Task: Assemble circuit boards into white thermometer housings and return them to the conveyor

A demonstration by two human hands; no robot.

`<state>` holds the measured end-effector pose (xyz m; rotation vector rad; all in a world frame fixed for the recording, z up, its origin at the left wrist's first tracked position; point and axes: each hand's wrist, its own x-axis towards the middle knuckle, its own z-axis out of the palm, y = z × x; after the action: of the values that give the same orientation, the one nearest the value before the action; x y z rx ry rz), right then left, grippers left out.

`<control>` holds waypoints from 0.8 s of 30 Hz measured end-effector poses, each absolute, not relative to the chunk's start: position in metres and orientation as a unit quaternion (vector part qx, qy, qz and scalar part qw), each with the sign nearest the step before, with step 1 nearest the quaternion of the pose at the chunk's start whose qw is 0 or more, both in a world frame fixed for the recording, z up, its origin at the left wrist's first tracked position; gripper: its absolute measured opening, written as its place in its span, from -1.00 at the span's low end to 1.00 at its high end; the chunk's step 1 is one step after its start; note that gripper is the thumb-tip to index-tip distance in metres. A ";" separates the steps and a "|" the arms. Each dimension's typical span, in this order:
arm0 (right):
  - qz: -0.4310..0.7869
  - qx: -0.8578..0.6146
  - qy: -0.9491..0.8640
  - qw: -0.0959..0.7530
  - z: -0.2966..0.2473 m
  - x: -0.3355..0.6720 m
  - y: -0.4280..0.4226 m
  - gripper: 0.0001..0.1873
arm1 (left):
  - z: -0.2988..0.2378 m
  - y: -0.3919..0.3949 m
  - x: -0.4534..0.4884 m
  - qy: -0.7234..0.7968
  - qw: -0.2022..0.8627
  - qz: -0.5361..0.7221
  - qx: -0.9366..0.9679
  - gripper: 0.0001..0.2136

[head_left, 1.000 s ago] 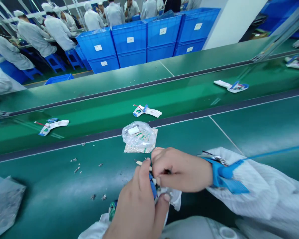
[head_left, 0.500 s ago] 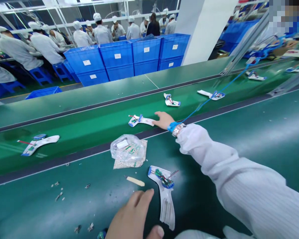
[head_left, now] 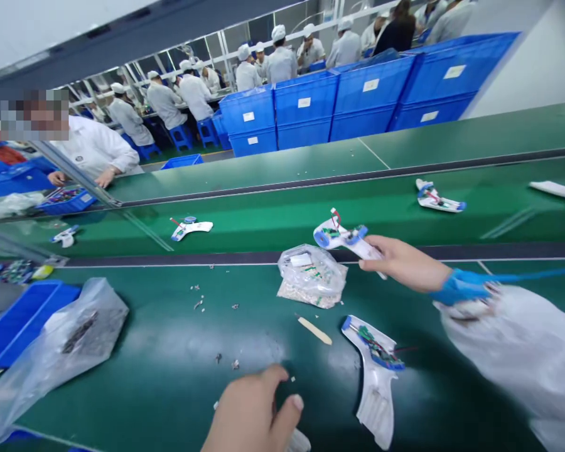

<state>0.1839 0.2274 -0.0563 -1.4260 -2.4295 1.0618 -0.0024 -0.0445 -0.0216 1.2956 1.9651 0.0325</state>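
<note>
My right hand (head_left: 402,260) grips the handle of a white pistol-shaped housing half (head_left: 346,237) with a circuit board, blue end parts and a red wire, held over the belt's near edge. A second such housing half (head_left: 374,383) lies on the bench in front of me, its boards facing up. My left hand (head_left: 257,408) hovers left of it, thumb and fingers apart, nothing visible between them. Something white shows under its thumb, too cut off to name. Beyond it lie a small pointed tool with a pale handle (head_left: 315,331) and a clear plastic bag (head_left: 311,270) of small parts.
More housing halves (head_left: 191,228) lie along the green belt (head_left: 258,229). At left are a blue tray (head_left: 21,320) and a plastic bag (head_left: 87,339). Small metal bits (head_left: 235,364) dot the bench. A blue cord (head_left: 527,276) trails from my right wrist. A co-worker (head_left: 94,150) sits across the belt.
My right hand has taken hold of a housing half from the belt and lifted it toward me. The view has swung left. My left hand stays low over the bench.
</note>
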 end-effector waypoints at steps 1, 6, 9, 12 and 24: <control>0.393 -0.445 -0.802 0.070 -0.052 0.190 0.211 -0.66 | -0.028 -0.056 -0.007 0.777 0.391 -0.017 0.493 -0.61; 0.637 -0.339 -0.689 0.061 -0.043 0.211 0.151 -0.52 | -0.067 -0.105 -0.005 0.772 0.436 -0.071 0.457 -0.39; 0.631 -0.353 -0.690 0.029 -0.042 0.214 0.137 -0.54 | -0.080 -0.109 0.009 0.775 0.420 -0.072 0.467 -0.37; 0.617 -0.349 -0.705 0.026 -0.041 0.216 0.130 -0.55 | -0.084 -0.104 0.017 0.766 0.416 -0.063 0.486 -0.39; 0.680 -0.353 -0.641 0.032 -0.038 0.201 0.101 -0.33 | -0.066 -0.066 0.031 0.718 0.309 0.109 0.614 -0.54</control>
<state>0.2014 0.1014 -0.0383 -1.0871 -1.9746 2.0947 0.0308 -0.0664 -0.0664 1.6226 1.8966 0.2869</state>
